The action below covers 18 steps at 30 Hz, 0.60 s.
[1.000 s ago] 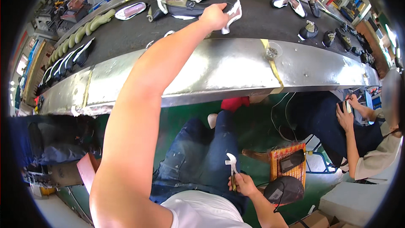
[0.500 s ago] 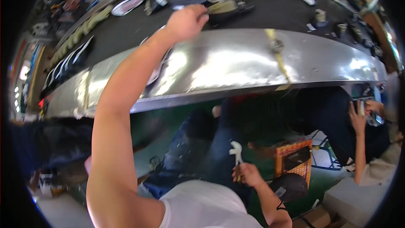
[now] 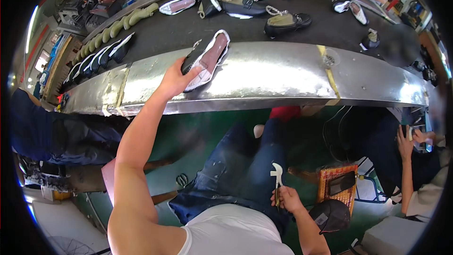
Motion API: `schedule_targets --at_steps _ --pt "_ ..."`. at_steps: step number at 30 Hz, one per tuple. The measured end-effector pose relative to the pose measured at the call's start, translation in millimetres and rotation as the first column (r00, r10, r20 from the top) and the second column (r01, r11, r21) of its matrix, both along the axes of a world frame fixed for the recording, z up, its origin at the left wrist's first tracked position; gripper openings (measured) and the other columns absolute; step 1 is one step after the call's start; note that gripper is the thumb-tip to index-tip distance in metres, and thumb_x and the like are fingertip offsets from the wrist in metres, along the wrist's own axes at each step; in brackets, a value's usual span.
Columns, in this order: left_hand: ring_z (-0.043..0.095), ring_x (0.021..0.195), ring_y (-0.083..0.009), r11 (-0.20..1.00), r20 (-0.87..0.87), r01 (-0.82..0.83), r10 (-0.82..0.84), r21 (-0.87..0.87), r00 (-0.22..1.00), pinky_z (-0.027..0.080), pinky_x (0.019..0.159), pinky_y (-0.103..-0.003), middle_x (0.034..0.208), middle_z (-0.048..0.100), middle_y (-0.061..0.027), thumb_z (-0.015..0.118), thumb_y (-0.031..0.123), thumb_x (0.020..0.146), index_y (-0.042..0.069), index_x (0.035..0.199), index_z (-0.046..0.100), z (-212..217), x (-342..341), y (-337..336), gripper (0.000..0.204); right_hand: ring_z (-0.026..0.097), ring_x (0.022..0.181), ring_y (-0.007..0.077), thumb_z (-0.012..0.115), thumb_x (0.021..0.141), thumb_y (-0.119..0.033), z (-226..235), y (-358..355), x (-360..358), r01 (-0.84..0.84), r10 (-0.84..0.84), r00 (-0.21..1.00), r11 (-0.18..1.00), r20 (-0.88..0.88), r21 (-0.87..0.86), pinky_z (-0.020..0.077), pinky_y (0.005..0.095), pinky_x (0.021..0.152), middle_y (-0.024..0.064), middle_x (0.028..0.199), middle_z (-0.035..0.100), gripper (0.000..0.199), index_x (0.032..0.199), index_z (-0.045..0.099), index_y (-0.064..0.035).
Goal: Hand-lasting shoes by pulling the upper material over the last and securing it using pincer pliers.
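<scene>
Head view, one entry. I log the left hand [image 3: 175, 79] at full reach, arm stretched up and forward, fingers wrapped around the heel end of a black shoe upper with pink lining [image 3: 206, 58]; the thumb side is hidden under it. That upper lies tilted over the front lip of the dark conveyor belt [image 3: 302, 42], partly overhanging the shiny metal edge [image 3: 264, 78]. I log the right hand [image 3: 286, 198] low by the lap, clenched on a white-handled tool [image 3: 276, 174] standing upright; its working tip is too small to make out. Further shoes sit on the belt, one black with a tan insole [image 3: 287, 21]. At the right rim, another person's hand [image 3: 405, 138] is blurred and cut off.
</scene>
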<state>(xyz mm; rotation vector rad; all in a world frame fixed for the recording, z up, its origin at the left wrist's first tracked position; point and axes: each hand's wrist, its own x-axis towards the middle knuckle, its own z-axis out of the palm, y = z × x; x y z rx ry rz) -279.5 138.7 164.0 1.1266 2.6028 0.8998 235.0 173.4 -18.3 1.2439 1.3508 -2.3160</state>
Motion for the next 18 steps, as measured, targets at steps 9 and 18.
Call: schedule_targets --at_steps 9,18 --pt "0.057 0.062 -0.0135 0.999 -0.144 0.004 0.001 0.034 0.99 0.047 0.058 -0.032 0.074 0.066 -0.01 0.074 0.037 0.082 -0.005 0.117 0.064 1 -43 -49 0.055 0.066 0.072 0.0148 0.034 0.105 -0.04 1 -21 4 0.053 -0.05 0.998 0.995 -0.039 0.08 0.0442 0.0244 0.054 0.0084 0.089 0.067 0.046 0.108 0.058 -0.0008" --pt "0.05 0.126 -0.0386 0.995 -0.474 0.023 0.027 0.099 0.88 0.039 0.106 -0.042 0.137 0.05 -0.0261 0.074 0.023 0.083 -0.005 0.134 0.049 12 -22 -73 0.064 0.065 0.071 0.0149 0.057 0.097 -0.029 43 7 -14 0.041 -0.037 0.999 0.934 -0.019 0.356 0.0518 0.0312 0.068 0.0081 0.081 0.066 0.028 0.097 0.06 -0.0012"
